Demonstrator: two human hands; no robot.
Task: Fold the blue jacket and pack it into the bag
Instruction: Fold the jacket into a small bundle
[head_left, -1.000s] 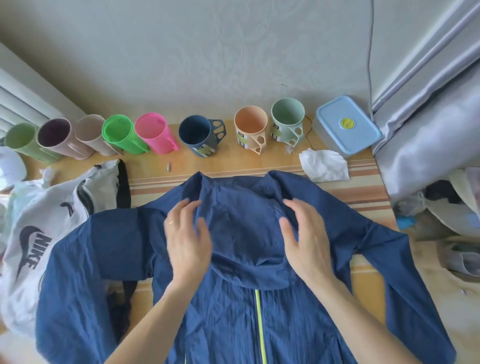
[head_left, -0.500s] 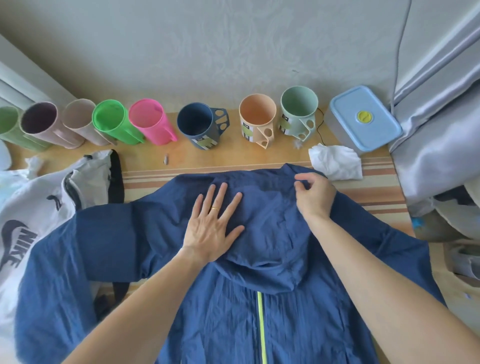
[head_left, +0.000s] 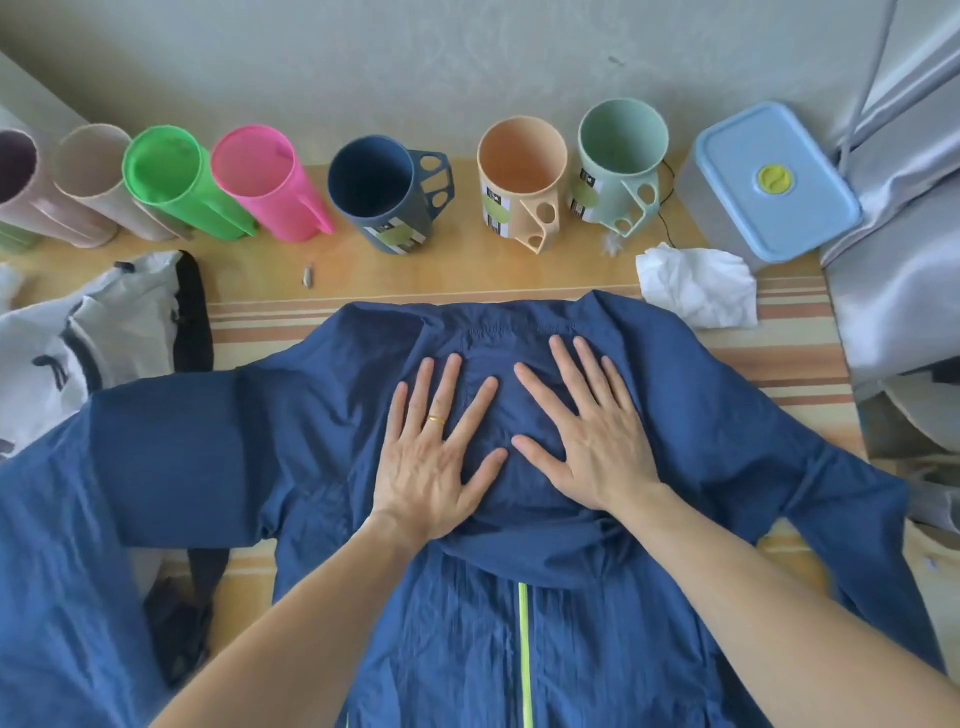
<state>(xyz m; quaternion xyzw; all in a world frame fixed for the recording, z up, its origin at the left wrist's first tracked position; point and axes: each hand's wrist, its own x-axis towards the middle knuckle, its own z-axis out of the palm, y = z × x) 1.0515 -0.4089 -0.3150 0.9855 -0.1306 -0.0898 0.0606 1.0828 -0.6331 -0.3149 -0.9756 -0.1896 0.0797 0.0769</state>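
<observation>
Hood folded down, left hand and right hand flat, fingers spread, pressing blue jacket; sleeves unfolded, bag packing pending.

A wooden table stands against the wall, and a striped cloth covers the part nearer the person. The blue jacket lies spread flat on it, sleeves out to both sides. Along the back edge stands a row of cups: a beige cup, a green cup, a pink cup, a dark blue mug, an orange mug and a pale green mug. A blue lidded box sits at the right end, with a crumpled white tissue just in front. A white bag lies at the left.
</observation>
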